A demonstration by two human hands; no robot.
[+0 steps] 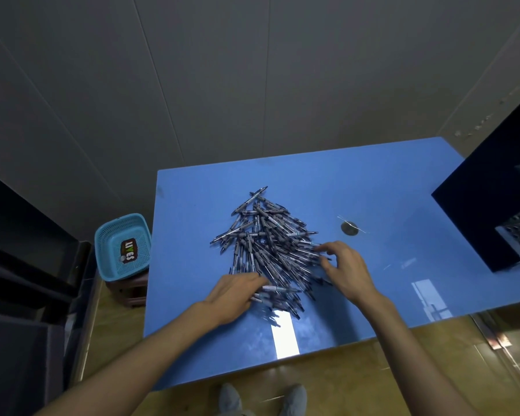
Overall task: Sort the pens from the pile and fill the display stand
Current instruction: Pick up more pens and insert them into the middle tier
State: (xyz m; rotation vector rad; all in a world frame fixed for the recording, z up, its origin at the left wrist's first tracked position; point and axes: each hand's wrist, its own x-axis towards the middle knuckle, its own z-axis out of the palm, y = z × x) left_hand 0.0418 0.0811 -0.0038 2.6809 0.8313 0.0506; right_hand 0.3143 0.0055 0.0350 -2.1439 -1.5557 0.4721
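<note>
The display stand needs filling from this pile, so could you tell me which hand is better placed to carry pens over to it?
Probably the right hand: it rests on the pile of pens on the side nearer the display stand at the table's right edge. The left hand lies on the pile's far side.

Grey pens point(270, 244) lie heaped mid-table (crisscrossed), display stand point(490, 205) far right.

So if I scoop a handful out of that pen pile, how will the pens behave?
The pens look thin, stiff and light, so a handful should lift easily. They lie crisscrossed, so some will likely snag and drag neighbours. Their round barrels on the glossy blue table may roll or slide when nudged.
</note>
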